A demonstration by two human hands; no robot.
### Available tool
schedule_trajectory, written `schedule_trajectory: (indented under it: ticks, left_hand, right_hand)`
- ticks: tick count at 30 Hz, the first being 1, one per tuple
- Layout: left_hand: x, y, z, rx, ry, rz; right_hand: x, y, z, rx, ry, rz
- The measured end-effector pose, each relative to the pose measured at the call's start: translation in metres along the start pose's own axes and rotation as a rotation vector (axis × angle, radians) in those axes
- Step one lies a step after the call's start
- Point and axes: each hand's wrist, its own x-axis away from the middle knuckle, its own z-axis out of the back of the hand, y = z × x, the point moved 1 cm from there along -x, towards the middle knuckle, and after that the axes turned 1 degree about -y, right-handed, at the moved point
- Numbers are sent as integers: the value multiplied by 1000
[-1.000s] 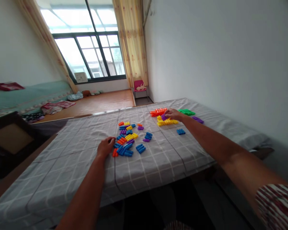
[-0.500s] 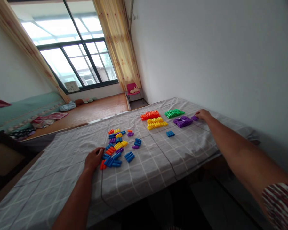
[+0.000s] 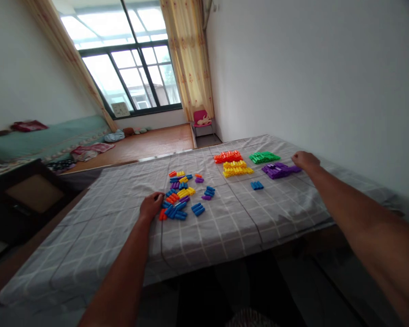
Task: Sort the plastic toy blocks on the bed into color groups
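My left hand (image 3: 152, 204) rests on the checked cloth with its fingers curled, at the left edge of a loose group of small plastic pieces. Blue pieces (image 3: 180, 214), orange pieces (image 3: 172, 198), yellow pieces (image 3: 186, 192) and purple pieces (image 3: 175, 185) lie mixed there; whatever the left fingers hold is hidden. Far to the right, my right hand (image 3: 306, 160) is closed just beyond the right end of a purple pile (image 3: 276, 170). A purple piece (image 3: 293, 169) touches that pile, below the right fingers, and nothing shows in them.
Sorted by colour, an orange pile (image 3: 228, 157), a yellow pile (image 3: 237, 169), a green pile (image 3: 265, 157) and a few blue pieces (image 3: 257, 185) lie near the purple one. The cloth-covered table (image 3: 211, 231) meets a white wall (image 3: 293, 68). A dark cabinet (image 3: 17, 200) stands left.
The purple piece by my right hand has gone left against the purple pile, and the right hand has risen off it. My left hand stays beside the mixed pieces. The view has shifted.
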Motion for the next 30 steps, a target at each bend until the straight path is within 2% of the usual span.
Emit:
schedule_trajectory:
  ticks: [2,5,8,12,14,16,19,22,26,30]
  left_hand:
    - [2,1,-2,17,-1,3]
    - [3,1,-5,49,-4,-4]
    - [5,1,-7,84,12,-17]
    - [9,3,-7,122,17,-35]
    - [10,3,-7,137,14,-39]
    - [10,2,-8,146,18,-44]
    - [10,1,-9,152,26,-54]
    - [11,0,-10,152,26,-56]
    - [12,0,-9,148,32,-57]
    - [10,0,-10,152,35,-55]
  right_hand:
    - [3,-39,8,-8,62,74]
    - [27,-126,18,-98,116,386]
    - [76,-224,18,-212,-13,751]
    - [152,-335,0,-276,-207,1094]
    - [180,-378,-15,-270,-256,1198]
    - [198,-411,-28,-234,-273,1202]
    - [210,-446,-43,-128,-276,1060]
    - [210,-462,-48,-6,-271,920]
    - [201,-468,-50,49,-324,932]
    - [187,-461,-51,-187,-399,946]
